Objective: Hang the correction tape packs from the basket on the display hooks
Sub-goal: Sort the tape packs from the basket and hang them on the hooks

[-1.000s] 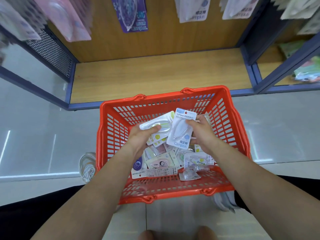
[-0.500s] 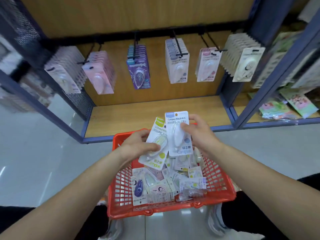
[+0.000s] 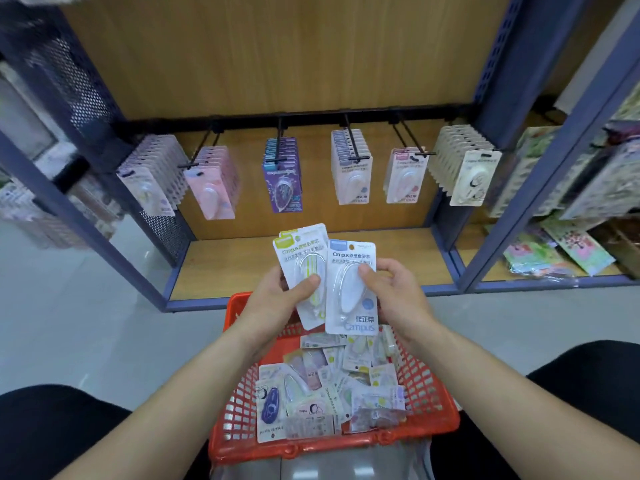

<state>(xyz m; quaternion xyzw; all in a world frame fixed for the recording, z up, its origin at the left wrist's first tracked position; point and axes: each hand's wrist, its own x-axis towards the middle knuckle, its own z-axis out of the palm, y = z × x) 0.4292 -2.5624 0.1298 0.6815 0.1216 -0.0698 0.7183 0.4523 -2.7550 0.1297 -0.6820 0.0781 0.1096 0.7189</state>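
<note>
At the lower centre, loose packs filled the red basket point(image 3: 429, 396). Above it, the left hand point(image 3: 277, 303) pinched green-tabbed packs point(image 3: 301, 271); the right hand point(image 3: 398, 296) clasped a blue-tabbed pack point(image 3: 349, 299). Beyond, the display hooks point(image 3: 349, 140) carried rows across the upper frame.

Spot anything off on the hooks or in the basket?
Nothing damaged. The hooks carry neat rows of packs. The basket holds a loose jumble of packs at all angles. The left hand holds yellow-green packs, the right hand a blue pack.
</note>
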